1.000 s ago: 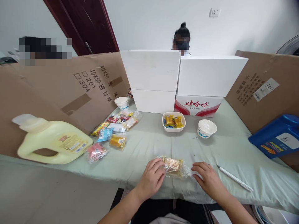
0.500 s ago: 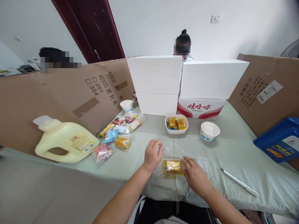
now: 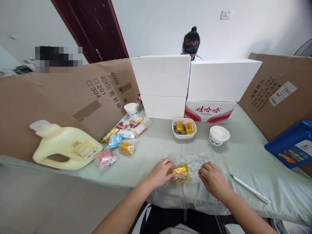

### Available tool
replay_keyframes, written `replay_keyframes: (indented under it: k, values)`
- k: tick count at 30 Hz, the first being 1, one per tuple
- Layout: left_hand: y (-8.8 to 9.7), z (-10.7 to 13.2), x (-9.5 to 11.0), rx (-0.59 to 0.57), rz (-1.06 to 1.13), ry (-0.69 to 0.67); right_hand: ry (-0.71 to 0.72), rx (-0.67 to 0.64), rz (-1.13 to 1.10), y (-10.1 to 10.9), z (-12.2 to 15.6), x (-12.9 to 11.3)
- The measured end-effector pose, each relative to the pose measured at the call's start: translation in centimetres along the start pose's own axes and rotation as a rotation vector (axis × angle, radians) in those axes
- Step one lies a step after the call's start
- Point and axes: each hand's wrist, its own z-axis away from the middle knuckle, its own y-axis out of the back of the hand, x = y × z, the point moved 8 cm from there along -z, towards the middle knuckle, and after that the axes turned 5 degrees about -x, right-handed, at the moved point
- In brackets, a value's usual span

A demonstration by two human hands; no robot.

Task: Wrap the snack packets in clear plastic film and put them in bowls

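A yellow, gold-wrapped snack packet (image 3: 181, 171) lies on a crumpled clear plastic bag (image 3: 195, 162) near the table's front edge. My left hand (image 3: 162, 172) is at the packet's left end, its thumb and fingers closed about that end. To the right of the packet, my right hand (image 3: 213, 178) has its fingers curled together at the bag's right side, pinching the film. Beyond them stands a white tub (image 3: 184, 136) with yellow and blue packets in it. A white paper bowl (image 3: 218, 138) with clear plastic inside is to its right.
Several snack packets (image 3: 126, 148) lie at the left, by a pale yellow jug (image 3: 65, 146) and another paper bowl (image 3: 131, 109). A white pen (image 3: 251, 188) and a blue bottle (image 3: 291, 143) are at right. White boxes (image 3: 163, 78) and cardboard walls surround the table; people sit beyond.
My left hand has come down onto the packet's left end. My right hand has left the packet and moved right, and the plastic bag has shifted and crumpled. The packet is slightly tilted now.
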Motion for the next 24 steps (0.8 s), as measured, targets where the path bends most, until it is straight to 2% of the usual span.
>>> replay_keyframes:
  k: [2,4,6,7,9,12,14,17,19,21,23,24]
  values:
    - [0.1,0.8,1.1,-0.012,-0.012,-0.036,0.110,-0.046,-0.054,0.3,1.9,-1.3]
    - [0.1,1.6,2.1,-0.052,-0.031,-0.061,0.162,-0.226,-0.126,-0.5,3.9,-2.1]
    - [0.1,1.9,3.0,-0.078,-0.013,-0.073,0.120,-0.391,-0.182,-1.2,5.2,-2.1]
    - [0.2,1.7,3.1,-0.067,0.002,-0.057,0.079,-0.425,-0.200,-1.3,5.3,-2.0]
    - [0.3,0.8,2.9,-0.009,0.004,0.036,-0.003,-0.370,-0.214,-0.7,4.0,-1.8]
    - [-0.8,-0.8,2.5,0.016,-0.073,0.214,-0.033,-0.138,-0.217,-0.2,0.3,-1.8]
    - [-2.3,-1.3,2.7,-0.036,-0.118,0.242,0.034,-0.027,-0.196,-1.2,-1.6,-1.8]
    - [-3.8,-0.7,3.1,-0.087,-0.100,0.170,0.156,0.001,-0.102,-4.3,-2.4,-1.0]
    - [-4.0,0.1,2.2,-0.132,0.008,0.147,0.163,0.001,-0.052,-6.1,-1.9,0.3]
    - [-3.6,0.1,0.4,-0.198,0.234,0.182,0.130,0.002,-0.032,-7.0,-1.4,1.3]
    - [-2.3,-1.5,-1.3,-0.209,0.504,0.217,0.109,0.000,-0.027,-7.3,-1.1,1.6]
    - [-1.0,-3.0,-2.0,-0.163,0.601,0.220,0.112,-0.002,-0.028,-7.3,-1.0,1.6]
